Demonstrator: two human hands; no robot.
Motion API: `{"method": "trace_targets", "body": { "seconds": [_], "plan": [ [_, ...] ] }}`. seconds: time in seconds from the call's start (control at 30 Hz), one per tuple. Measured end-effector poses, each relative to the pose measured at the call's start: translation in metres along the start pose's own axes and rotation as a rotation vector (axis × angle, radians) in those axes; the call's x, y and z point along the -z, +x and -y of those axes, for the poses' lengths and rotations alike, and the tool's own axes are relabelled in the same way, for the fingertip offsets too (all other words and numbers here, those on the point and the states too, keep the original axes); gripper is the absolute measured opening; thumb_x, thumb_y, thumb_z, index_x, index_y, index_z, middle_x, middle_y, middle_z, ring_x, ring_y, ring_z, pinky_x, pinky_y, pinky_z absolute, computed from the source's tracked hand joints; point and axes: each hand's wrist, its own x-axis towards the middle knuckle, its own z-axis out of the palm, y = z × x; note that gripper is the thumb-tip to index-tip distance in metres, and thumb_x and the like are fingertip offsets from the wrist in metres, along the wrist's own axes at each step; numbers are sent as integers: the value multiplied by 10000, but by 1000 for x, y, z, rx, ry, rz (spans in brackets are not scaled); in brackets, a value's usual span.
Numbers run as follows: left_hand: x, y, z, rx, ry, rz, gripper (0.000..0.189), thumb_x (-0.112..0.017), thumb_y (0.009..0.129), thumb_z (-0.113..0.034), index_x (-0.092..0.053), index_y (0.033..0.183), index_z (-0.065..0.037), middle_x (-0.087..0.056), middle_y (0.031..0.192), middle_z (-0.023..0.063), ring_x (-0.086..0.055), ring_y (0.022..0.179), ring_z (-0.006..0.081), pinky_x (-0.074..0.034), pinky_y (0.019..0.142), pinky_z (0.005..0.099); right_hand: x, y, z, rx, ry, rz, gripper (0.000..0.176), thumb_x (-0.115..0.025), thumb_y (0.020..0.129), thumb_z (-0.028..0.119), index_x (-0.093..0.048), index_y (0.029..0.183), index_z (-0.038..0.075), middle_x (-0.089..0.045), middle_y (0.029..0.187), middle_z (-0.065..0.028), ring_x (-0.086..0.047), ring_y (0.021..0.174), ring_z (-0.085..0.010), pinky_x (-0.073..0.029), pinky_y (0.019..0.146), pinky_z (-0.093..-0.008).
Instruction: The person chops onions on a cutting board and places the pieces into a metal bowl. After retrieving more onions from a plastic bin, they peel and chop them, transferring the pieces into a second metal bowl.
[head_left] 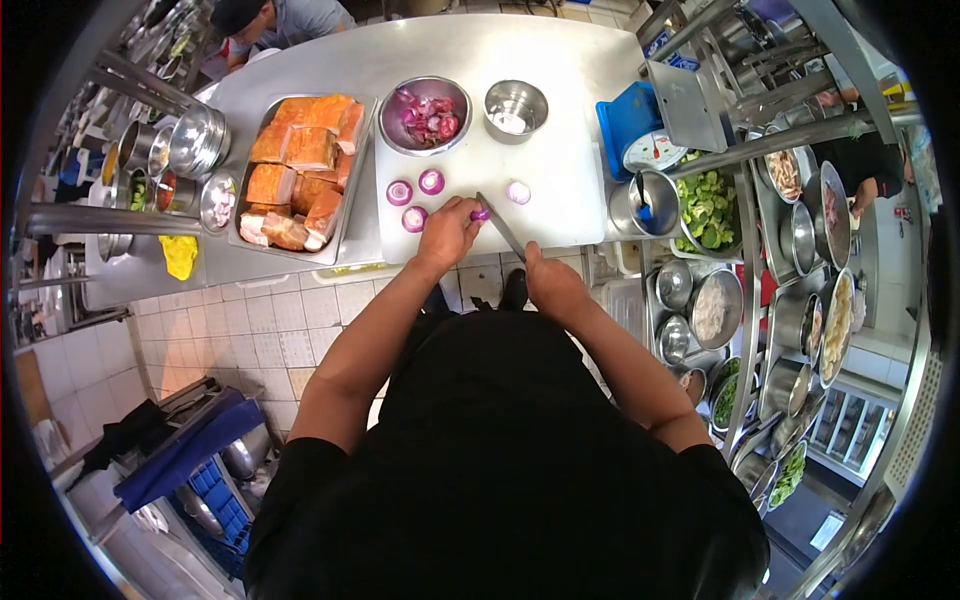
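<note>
My left hand [450,232] has its fingers closed on a small red onion [480,214] on the white cutting board [570,200]. In my right hand [556,286] is a knife [503,230], its blade angled up and left, with the tip end beside that onion. Three purple onion pieces, one of them a red onion piece [431,181], sit left of my left hand. A paler onion piece [517,191] lies beyond the knife. Farther back stand a steel bowl [385,128] of purple onion pieces or skins and a smaller steel bowl [516,98].
Left of the board, a metal tray [342,215] holds several orange-skinned meat slabs. A blue-framed scale [628,125] and a steel pot [657,190] stand to the right. Racks with food bowls line the right side. Across the table is another person [300,18].
</note>
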Motion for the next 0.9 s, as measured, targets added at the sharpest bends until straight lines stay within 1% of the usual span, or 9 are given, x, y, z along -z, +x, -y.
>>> {"method": "trace_targets", "body": {
  "seconds": [0.13,0.23,0.3,0.43,0.53,0.73,0.8,0.83,0.9],
  "plan": [
    [-1,0,1,-3,-11,1,209,-758,912,-79,-707,1114,-85,-707,1050,139,-709,935,390,-566,821,480,-12,1,-5,-21,4,-12,180,-499,987,56,-470,1150,-13,-701,755,-268,-721,736,-472,-568,679,-599],
    [1,0,-2,28,-26,23,266,-787,880,-37,-721,1134,-81,-733,1094,139,-726,982,365,-587,842,439,-27,6,-10,-18,80,-19,207,-498,988,68,-461,1176,-8,-695,768,-276,-713,752,-482,-552,680,-615],
    [0,0,-2,18,28,21,275,-792,876,-30,-722,1137,-84,-735,1091,129,-734,984,347,-590,848,435,-34,7,-13,-102,114,34,229,-490,996,86,-452,1208,10,-694,795,-279,-701,770,-499,-530,693,-642],
    [-3,-2,6,-13,10,32,306,-803,875,-34,-713,1163,-81,-733,1106,144,-743,998,336,-592,865,431,-39,3,-14,-112,136,18,210,-476,1015,112,-446,1203,22,-691,805,-285,-683,769,-524,-515,701,-662],
    [-2,-2,12,3,-25,11,338,-816,872,-44,-691,1186,-47,-730,1119,164,-744,1027,330,-591,903,422,-22,-4,-6,-72,186,-50,215,-477,1026,139,-442,1211,35,-695,825,-287,-678,776,-533,-505,722,-675],
    [13,7,-1,11,-4,111,476,-808,851,-24,-640,1296,-7,-692,1242,183,-711,1135,343,-571,990,420,11,-25,-3,-212,272,-70,226,-470,1066,209,-439,1219,45,-703,855,-295,-677,822,-543,-507,771,-669],
    [19,17,-3,-306,154,155,584,-781,815,17,-620,1375,-33,-672,1291,182,-682,1183,368,-554,1029,425,3,-27,-11,-265,263,-29,227,-464,1081,230,-443,1211,44,-699,867,-313,-677,850,-554,-510,795,-670],
    [19,22,1,-308,155,158,584,-781,815,17,-620,1375,-33,-672,1291,182,-682,1183,368,-554,1029,425,0,-28,-13,-268,266,-31,227,-464,1081,230,-443,1211,44,-699,867,-313,-677,850,-554,-510,795,-670],
    [16,33,10,-471,294,261,623,-760,785,40,-630,1387,-55,-674,1288,178,-658,1209,391,-543,1048,427,0,-31,-13,-313,287,10,233,-471,1079,234,-451,1208,41,-696,889,-331,-679,875,-555,-516,816,-667]
  ]
}}
